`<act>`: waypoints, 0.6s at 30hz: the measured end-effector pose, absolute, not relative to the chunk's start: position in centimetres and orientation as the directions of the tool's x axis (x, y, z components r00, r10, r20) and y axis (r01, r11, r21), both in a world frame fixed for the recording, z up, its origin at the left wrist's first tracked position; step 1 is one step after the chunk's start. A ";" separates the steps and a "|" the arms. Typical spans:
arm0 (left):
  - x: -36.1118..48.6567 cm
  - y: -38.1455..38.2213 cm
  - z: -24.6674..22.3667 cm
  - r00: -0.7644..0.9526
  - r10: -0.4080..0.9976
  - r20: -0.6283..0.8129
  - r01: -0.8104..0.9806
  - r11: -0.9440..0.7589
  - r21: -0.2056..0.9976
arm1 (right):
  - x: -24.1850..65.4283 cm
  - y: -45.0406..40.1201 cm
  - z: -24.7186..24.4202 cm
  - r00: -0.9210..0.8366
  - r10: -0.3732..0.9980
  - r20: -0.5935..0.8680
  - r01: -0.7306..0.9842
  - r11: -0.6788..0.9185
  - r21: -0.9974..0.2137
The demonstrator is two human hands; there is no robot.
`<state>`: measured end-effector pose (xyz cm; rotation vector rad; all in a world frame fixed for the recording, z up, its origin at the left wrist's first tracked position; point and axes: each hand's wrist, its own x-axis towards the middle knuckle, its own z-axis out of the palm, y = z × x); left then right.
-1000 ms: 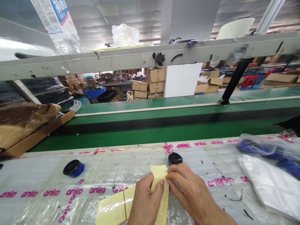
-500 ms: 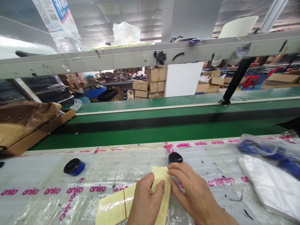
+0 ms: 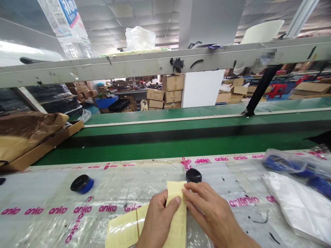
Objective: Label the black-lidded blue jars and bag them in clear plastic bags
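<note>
A yellow printed paper sheet [image 3: 177, 210] stands upright in my left hand [image 3: 159, 217], the thumb pressed across its front. My right hand [image 3: 213, 210] is closed at the sheet's upper right edge, fingertips on the paper. Lying on the table to the left, partly behind my left hand, is a stack of yellow printed sheets [image 3: 122, 229] with a brown band around it. Just beyond the fingers sits a round black-and-blue object [image 3: 193, 175]. A similar black-and-blue round piece [image 3: 82, 184] rests farther left.
Plastic film printed in pink covers the table [image 3: 108, 193]. White bags [image 3: 297, 203] and bagged blue items [image 3: 287, 163] lie at right. A green conveyor belt [image 3: 144, 148] runs behind, with an open carton [image 3: 51, 146] at left. Overhead, a shelf rail [image 3: 144, 65] carries a water bottle [image 3: 69, 27].
The upright yellow sheet has straightened and shows more of its printed face. My right fingertips have shifted slightly left and down along its edge.
</note>
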<state>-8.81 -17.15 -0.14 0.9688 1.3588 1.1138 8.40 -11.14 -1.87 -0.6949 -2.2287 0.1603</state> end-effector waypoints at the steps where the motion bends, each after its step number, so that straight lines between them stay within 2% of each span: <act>1: -8.8 -17.1 -0.2 -0.090 0.969 -0.232 -0.031 0.230 0.973 | 8.4 -11.2 -1.9 -0.545 0.527 0.652 0.430 0.843 -0.322; 12: -8.7 -17.3 -1.2 -0.107 0.972 -0.209 0.037 0.214 0.976 | 8.6 -11.2 -2.1 -0.555 0.540 0.633 0.398 0.840 -0.368; 18: -8.6 -17.4 -0.5 -0.088 0.975 -0.203 0.001 0.204 0.979 | 8.6 -11.2 -1.9 -0.558 0.541 0.629 0.382 0.840 -0.384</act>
